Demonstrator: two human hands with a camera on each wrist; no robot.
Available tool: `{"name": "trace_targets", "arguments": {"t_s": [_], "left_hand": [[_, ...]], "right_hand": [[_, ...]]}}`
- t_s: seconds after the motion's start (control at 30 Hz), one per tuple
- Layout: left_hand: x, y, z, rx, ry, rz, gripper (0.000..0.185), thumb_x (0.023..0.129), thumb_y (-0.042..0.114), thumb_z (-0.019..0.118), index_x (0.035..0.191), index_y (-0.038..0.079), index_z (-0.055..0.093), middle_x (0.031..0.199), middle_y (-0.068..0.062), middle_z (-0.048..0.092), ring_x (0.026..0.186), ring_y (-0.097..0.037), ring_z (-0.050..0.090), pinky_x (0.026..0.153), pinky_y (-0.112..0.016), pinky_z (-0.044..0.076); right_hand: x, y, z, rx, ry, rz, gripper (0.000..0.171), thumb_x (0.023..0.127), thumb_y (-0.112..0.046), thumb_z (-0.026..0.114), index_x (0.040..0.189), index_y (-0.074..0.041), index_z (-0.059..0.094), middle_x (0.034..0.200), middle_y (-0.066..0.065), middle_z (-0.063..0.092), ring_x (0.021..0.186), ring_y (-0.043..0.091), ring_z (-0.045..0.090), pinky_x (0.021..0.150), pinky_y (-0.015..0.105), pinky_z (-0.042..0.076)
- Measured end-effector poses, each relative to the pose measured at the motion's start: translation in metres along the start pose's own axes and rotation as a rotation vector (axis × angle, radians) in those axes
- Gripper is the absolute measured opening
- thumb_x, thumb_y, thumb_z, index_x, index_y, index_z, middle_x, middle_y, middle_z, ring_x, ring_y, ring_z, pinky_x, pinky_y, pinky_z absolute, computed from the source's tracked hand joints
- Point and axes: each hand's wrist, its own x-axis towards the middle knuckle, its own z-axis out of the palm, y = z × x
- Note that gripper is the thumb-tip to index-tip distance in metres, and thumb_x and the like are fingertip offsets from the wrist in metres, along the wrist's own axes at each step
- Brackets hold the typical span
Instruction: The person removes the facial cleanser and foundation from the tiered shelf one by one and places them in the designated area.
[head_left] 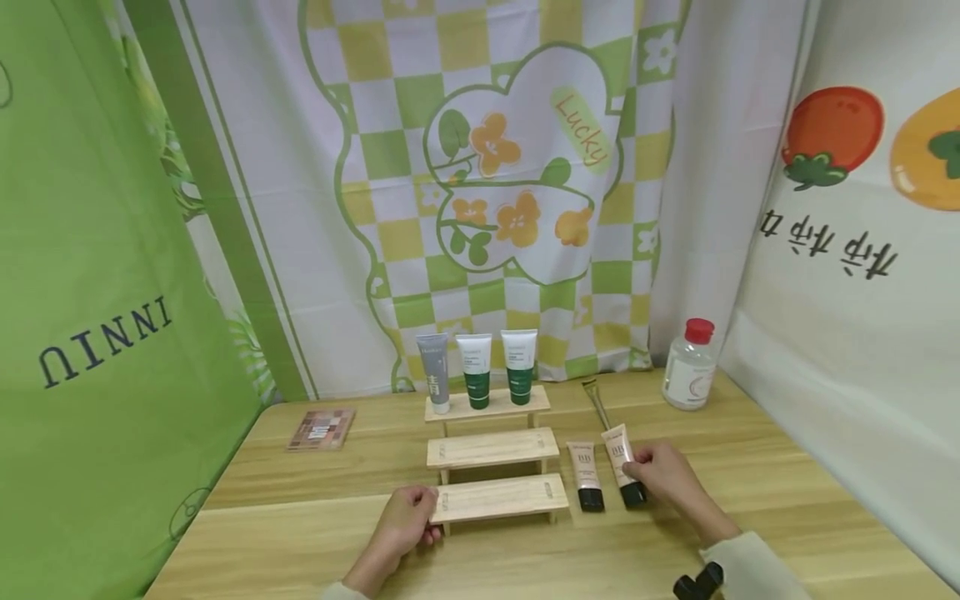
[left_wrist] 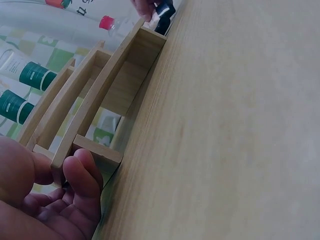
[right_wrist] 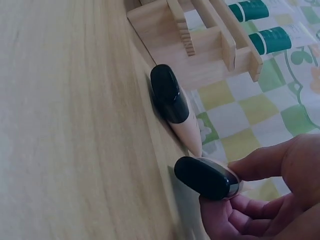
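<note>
My left hand [head_left: 405, 521] pinches the left end of the lowest step of a wooden three-step display stand [head_left: 498, 498], thumb above and curled fingers below. In the right wrist view, the thumb and fingers of my right hand [head_left: 665, 479] pinch a beige BB cream tube [right_wrist: 237, 186] with a black cap, low on the tube. Beside it a second BB cream tube [head_left: 585, 471] lies on the table, just right of the stand. The stand's top step carries a grey tube [head_left: 434, 372] and two white-and-green tubes, one in the middle [head_left: 475, 371] and one at the right [head_left: 520, 367].
Behind the held tube lies a thin brush-like tool [head_left: 597, 404]. A clear bottle with a red cap [head_left: 690, 367] stands at the back right of the wooden table [head_left: 300, 542]. A flat checked palette [head_left: 321, 430] lies at the left. Printed curtains [head_left: 390, 250] hang around the table.
</note>
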Motion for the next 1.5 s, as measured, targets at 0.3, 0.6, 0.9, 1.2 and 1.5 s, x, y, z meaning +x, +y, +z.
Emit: {"name": "trace_targets", "arguments": {"t_s": [0.3,0.6,0.9,1.2,1.5], "left_hand": [[0.0012,-0.0004,0.0007,-0.007,0.005,0.005,0.038,0.103,0.024,0.046,0.109,-0.011,0.061,0.062,-0.005,0.061,0.049,-0.011,0.057,0.045,-0.022,0.047],[0.0001,-0.0006,0.001,-0.018,-0.002,-0.001,0.039,0.103,0.024,0.046,0.112,-0.012,0.06,0.062,-0.005,0.061,0.049,-0.011,0.058,0.045,-0.022,0.048],[-0.0003,-0.0005,0.0012,-0.004,0.009,-0.001,0.039,0.103,0.024,0.046,0.111,-0.011,0.061,0.06,-0.004,0.06,0.048,-0.01,0.057,0.045,-0.022,0.046],[-0.0005,0.0001,0.0019,-0.017,0.005,-0.009,0.041,0.103,0.023,0.046,0.116,-0.014,0.059,0.062,-0.004,0.06,0.049,-0.01,0.057,0.045,-0.022,0.047],[-0.0005,-0.0005,0.0004,-0.015,0.012,-0.006,0.041,0.102,0.022,0.046,0.117,-0.014,0.059,0.062,-0.004,0.06,0.049,-0.01,0.058,0.045,-0.022,0.047]], "right_hand": [[0.0032,0.0063,0.0012,-0.011,-0.031,0.04,0.018,0.085,-0.015,0.068,0.084,0.002,0.066,0.071,0.004,0.058,0.062,0.017,0.053,0.053,0.029,0.044],[0.002,0.0028,0.0001,-0.043,-0.035,0.043,0.022,0.085,-0.017,0.07,0.088,0.005,0.068,0.073,0.006,0.063,0.062,0.018,0.058,0.054,0.03,0.048],[0.0021,0.0084,-0.0029,-0.045,-0.019,0.089,0.025,0.084,-0.015,0.069,0.093,0.009,0.067,0.08,0.01,0.067,0.065,0.018,0.061,0.056,0.031,0.054],[0.0047,0.0079,-0.0011,-0.071,0.019,0.04,0.025,0.084,-0.018,0.069,0.09,0.006,0.07,0.074,0.006,0.065,0.062,0.017,0.057,0.055,0.03,0.047],[0.0075,0.002,0.0023,-0.124,0.062,-0.015,0.022,0.084,-0.018,0.068,0.087,0.004,0.071,0.075,0.007,0.066,0.068,0.02,0.058,0.059,0.034,0.048]]}}
